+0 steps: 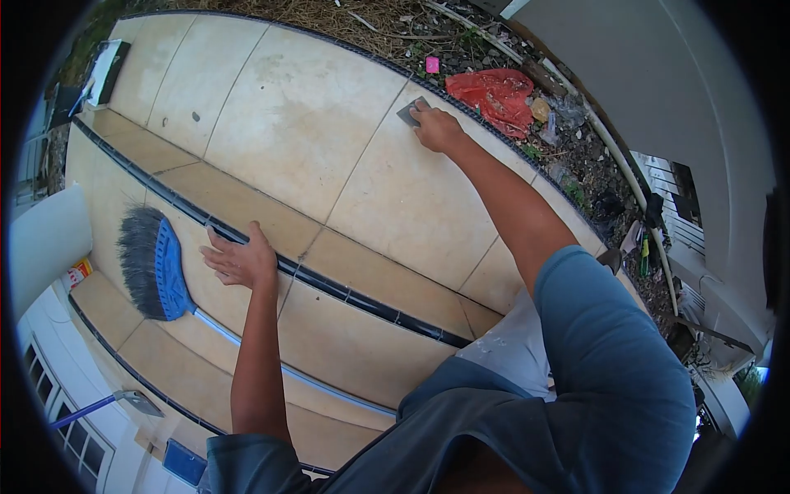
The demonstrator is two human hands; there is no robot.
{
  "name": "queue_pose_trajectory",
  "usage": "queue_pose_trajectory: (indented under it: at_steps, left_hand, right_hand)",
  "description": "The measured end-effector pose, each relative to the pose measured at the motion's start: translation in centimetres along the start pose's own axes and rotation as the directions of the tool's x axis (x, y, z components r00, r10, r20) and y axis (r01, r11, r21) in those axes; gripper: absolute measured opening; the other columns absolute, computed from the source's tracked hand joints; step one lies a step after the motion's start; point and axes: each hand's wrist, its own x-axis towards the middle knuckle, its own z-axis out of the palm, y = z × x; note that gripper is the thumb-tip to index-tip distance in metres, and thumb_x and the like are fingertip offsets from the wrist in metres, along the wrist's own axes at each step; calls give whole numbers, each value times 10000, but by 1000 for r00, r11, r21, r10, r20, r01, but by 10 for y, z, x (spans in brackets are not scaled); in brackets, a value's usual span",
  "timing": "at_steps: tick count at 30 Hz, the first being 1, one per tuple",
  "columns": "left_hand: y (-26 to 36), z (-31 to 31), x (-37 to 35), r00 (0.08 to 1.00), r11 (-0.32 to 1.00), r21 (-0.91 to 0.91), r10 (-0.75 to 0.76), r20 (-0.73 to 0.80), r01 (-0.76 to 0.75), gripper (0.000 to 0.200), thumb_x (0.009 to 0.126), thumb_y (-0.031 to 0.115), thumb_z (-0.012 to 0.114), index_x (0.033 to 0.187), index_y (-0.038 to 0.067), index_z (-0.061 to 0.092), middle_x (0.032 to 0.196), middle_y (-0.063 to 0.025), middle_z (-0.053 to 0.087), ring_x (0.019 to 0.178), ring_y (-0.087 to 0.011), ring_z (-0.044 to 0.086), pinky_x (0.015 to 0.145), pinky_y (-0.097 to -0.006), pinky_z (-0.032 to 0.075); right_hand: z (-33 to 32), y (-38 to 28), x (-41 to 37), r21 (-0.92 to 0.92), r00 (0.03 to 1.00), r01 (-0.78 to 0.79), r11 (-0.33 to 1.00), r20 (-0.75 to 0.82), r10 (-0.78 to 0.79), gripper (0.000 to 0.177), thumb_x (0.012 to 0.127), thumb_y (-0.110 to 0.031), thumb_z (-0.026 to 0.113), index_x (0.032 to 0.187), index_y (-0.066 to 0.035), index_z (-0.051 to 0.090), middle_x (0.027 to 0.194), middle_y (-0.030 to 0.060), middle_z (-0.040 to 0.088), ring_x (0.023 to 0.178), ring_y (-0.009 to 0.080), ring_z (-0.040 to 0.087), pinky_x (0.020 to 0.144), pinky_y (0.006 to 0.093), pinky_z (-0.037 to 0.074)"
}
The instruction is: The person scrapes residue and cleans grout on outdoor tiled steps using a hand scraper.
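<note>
My right hand is closed on a small flat grey scraper-like square, whose exact kind I cannot make out. It is pressed flat on the beige floor tiles, at a joint near their outer dark edge. My left hand is open with fingers spread, over the dark trim of the step edge. Whether its palm bears on the trim is hidden. Beside it, a broom with a blue head and dark bristles lies on the lower step, its pale blue handle running toward my body.
Beyond the tiled edge lie a red plastic bag, a pink scrap and other litter on soil. A long pipe borders it. A white round column stands at left, with a purple-handled tool below.
</note>
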Motion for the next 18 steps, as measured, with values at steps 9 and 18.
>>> queue_pose_trajectory:
  at_steps: [9, 18]
  left_hand:
    - [0, 1, 3, 1000, 1000, 4, -3, -13, 3, 884, 774, 464, 671, 1494, 175, 247, 1548, -242, 159, 1454, -352, 114, 1130, -548, 119]
    - [0, 3, 2, 1000, 1000, 2, 11, -22, -11, 880, 778, 463, 671, 1492, 170, 250, 1543, -254, 168, 1455, -340, 108, 1121, -554, 125]
  right_hand:
    - [-14, 16, 0, -119, 976, 168, 979, 163, -147, 362, 880, -152, 543, 1228, -64, 596, 1311, 166, 529, 1150, 334, 574, 952, 436, 490]
    - [-17, 18, 41, -149, 976, 182, 972, 150, -160, 383, 875, -142, 543, 1246, -55, 572, 1366, 155, 493, 1164, 342, 566, 961, 440, 481]
